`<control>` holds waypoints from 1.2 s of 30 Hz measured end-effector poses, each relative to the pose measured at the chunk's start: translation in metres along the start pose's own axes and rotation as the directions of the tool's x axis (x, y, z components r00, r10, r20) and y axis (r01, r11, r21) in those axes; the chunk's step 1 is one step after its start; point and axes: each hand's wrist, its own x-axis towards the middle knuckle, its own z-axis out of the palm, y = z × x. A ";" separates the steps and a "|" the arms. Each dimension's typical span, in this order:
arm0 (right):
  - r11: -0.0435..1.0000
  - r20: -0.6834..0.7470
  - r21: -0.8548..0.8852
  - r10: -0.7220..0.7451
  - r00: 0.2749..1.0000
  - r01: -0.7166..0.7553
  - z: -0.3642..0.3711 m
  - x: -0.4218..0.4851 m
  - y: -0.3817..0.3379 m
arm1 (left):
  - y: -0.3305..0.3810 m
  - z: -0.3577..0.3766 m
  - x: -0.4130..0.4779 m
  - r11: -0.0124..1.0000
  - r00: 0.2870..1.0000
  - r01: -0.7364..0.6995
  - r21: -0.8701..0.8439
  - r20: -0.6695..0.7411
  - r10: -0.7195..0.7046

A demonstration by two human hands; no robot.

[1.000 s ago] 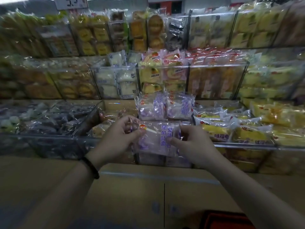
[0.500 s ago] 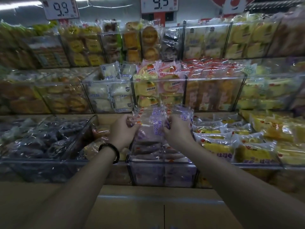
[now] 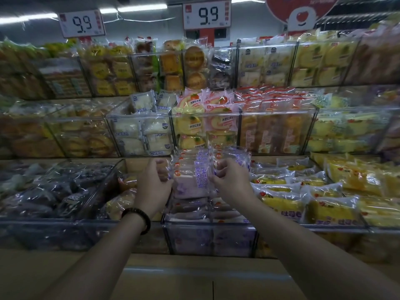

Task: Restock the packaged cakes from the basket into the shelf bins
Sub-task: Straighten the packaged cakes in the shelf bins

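Observation:
A purple packaged cake in clear wrap with purple lettering is held between both hands over the clear shelf bin on the bottom row. My left hand pinches its left edge and my right hand pinches its right edge. Several like purple cakes stand upright just behind it in the same bin, and more lie stacked below. The basket is out of view.
Clear bins fill three shelf rows: dark packs at lower left, yellow cakes at lower right, white and orange-labelled cakes in the middle row. Two 9.9 price signs hang above. A wooden ledge runs below the bins.
Both hands carried the purple cake forward from in front of the bin to over it. The view tilted upward, and the red basket at the bottom edge left the frame.

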 end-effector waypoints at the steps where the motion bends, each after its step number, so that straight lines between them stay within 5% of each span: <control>1: 1.000 0.006 0.010 -0.002 1.000 0.002 -0.003 -0.001 0.001 | 0.003 -0.001 0.000 0.999 1.000 -0.028 0.025 -0.011 0.028; 8: 0.994 0.008 -0.073 -0.085 0.996 0.085 -0.061 -0.006 -0.001 | 0.045 0.001 -0.012 0.869 0.934 -0.318 0.378 -0.032 0.356; 14: 0.974 0.066 -0.160 -0.151 0.986 0.160 -0.165 0.007 0.015 | 0.115 0.040 -0.023 0.794 0.819 -0.568 0.214 0.243 0.520; 20: 0.919 0.126 -0.372 -0.089 0.988 0.130 -0.236 0.035 0.066 | 0.156 0.107 -0.003 0.682 0.703 -0.679 0.271 0.509 0.497; 27: 0.705 0.307 -0.654 -0.085 0.948 0.275 -0.243 0.084 0.127 | 0.199 0.192 0.029 0.493 0.619 -0.775 0.395 0.630 0.468; 31: 0.629 0.478 -0.663 -0.062 0.876 0.406 -0.240 0.112 0.137 | 0.199 0.239 0.038 0.392 0.573 -0.812 0.432 0.714 0.401; 36: 0.652 0.605 -0.586 -0.045 0.795 0.482 -0.228 0.133 0.137 | 0.186 0.260 0.046 0.380 0.541 -0.828 0.411 0.766 0.349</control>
